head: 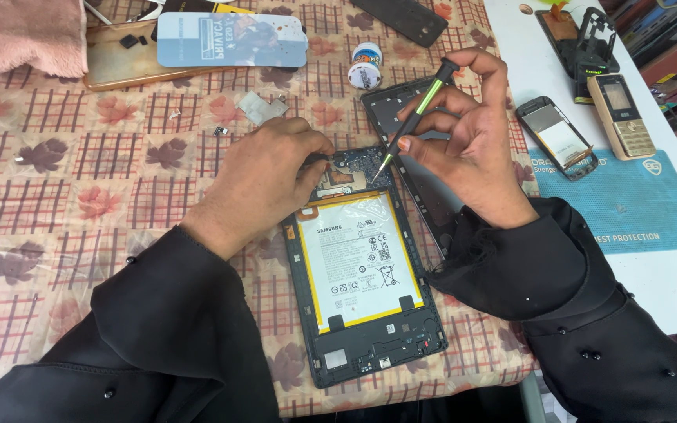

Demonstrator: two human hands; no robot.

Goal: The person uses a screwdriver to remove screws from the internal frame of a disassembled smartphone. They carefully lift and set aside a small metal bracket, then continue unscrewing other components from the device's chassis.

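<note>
Two hands at work, head view: opened tablet (366,274) lies face down on the leaf-print tablecloth (80,180), in front of the person.
Progress: back cover already off; black cover shell (421,149) lies just right of the tablet; battery (358,262) is not yet out; circuit board (354,166) at the tablet's top end is in hand.
Right hand (464,149): fingers clamped on a thin green-and-black screwdriver (417,117), tip touching the board.
Left hand (268,176): fingertips pinched at the tablet's top left corner; what they pinch, cannot tell.
Materials: battery flat, glossy white, yellow-edged; frame matte black plastic; cloth soft.
Beyond the tablet: two small round tins (365,66).
</note>
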